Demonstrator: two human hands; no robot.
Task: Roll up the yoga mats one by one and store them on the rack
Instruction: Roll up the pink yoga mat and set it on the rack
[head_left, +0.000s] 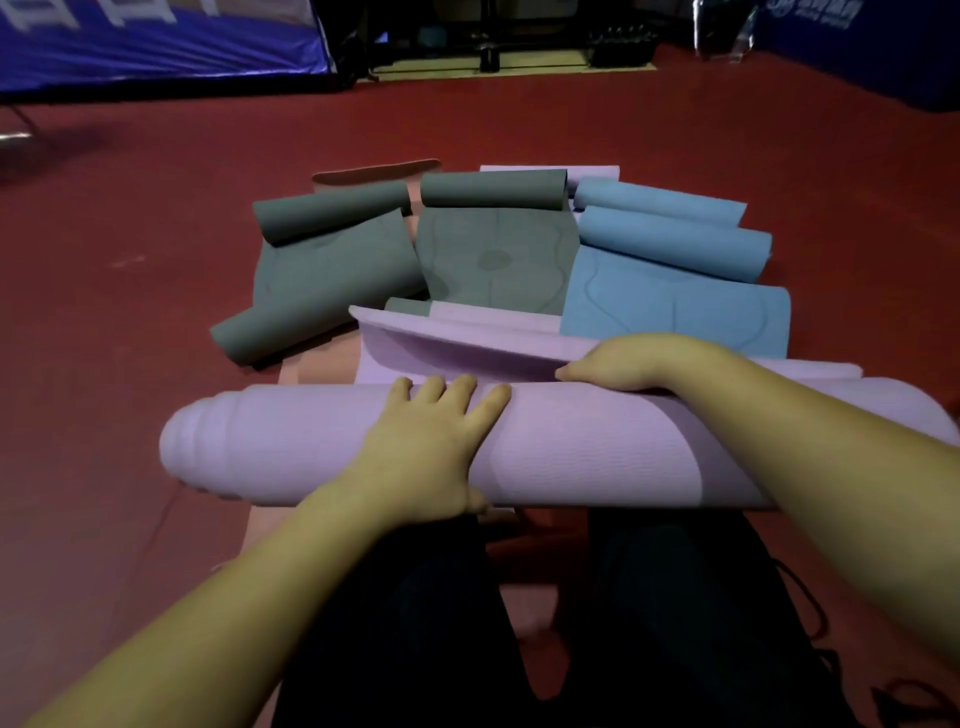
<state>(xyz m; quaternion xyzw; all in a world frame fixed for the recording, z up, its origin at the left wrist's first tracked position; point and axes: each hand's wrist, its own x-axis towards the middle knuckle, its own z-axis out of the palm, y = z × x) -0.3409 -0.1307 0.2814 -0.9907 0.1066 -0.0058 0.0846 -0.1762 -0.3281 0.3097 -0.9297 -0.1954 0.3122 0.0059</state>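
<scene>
A thick lilac yoga mat roll (597, 452) lies crosswise in front of my knees, with its loose end (467, 338) still flat and curling up beyond it. My left hand (431, 447) presses flat on top of the roll, fingers spread. My right hand (623, 364) rests on the far side of the roll at the loose flap, fingers bent over it. Behind lie two grey-green mats (332, 260) (493, 249) and a blue mat (670, 291), each partly curled at the ends. No rack is clearly visible.
Red floor (156, 208) surrounds the mats. A pink mat (374, 171) peeks out under the pile. A blue banner (156, 41) stands at the back left, dark gym equipment (488, 47) at the back centre, and a blue barrier (883, 52) at the back right.
</scene>
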